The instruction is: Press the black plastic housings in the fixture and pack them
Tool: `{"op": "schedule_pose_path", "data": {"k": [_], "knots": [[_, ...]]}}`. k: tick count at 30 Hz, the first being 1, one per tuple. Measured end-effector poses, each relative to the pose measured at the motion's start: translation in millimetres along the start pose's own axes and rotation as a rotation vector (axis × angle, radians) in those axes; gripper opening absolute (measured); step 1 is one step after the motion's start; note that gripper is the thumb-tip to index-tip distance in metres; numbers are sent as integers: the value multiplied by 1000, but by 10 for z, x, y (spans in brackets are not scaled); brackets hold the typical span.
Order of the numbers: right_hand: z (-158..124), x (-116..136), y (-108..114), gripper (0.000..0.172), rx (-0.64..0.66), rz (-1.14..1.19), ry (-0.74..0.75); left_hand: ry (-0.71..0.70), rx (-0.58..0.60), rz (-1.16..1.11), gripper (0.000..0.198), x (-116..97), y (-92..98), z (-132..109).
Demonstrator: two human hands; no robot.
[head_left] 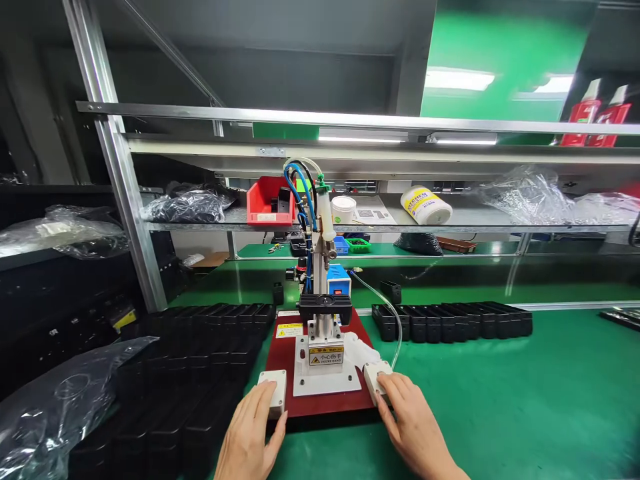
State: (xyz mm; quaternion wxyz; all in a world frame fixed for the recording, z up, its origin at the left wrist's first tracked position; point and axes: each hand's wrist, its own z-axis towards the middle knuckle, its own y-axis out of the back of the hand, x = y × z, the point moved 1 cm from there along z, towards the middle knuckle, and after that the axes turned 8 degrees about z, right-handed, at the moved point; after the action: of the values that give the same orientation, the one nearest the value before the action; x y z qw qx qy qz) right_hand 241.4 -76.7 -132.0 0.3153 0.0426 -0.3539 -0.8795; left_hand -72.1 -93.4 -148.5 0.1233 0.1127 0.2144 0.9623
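At the front corners of the red base plate point(325, 405), two white boxes carry the person's hands. The left hand point(250, 430) lies over the left box point(280, 387), fingers together, thumb spread; the right hand point(413, 417) rests on the right box point(371, 373), thumb apart from its fingers. Whatever lies beneath the fingertips is hidden, and pressure cannot be told. Both arms are cut off below. Between the hands stands the bench press point(320, 267), a black casing point(325, 310) on it covering part of its column. Behind, the blue unit point(339, 279) is partly hidden. At left, dark casings point(200, 373) blur together, some beneath a clear bag point(75, 407).
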Motion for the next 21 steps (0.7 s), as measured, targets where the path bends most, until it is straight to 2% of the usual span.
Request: {"op": "schedule_pose_path", "data": {"k": [3, 6, 14, 18, 21], "knots": [[43, 31, -1, 19, 25, -34, -7, -16, -19, 31, 38, 5, -2, 35], [114, 43, -13, 21, -4, -39, -41, -18, -16, 48, 39, 7, -21, 49], [161, 14, -48, 22, -3, 21, -124, 6, 109, 51, 42, -28, -22, 13], [34, -54, 12, 28, 10, 108, -120, -5, 124, 71, 55, -133, 57, -241], [-89, -237, 141, 32, 28, 186, -179, 77, 95, -5, 55, -296, 179, -561]]}}
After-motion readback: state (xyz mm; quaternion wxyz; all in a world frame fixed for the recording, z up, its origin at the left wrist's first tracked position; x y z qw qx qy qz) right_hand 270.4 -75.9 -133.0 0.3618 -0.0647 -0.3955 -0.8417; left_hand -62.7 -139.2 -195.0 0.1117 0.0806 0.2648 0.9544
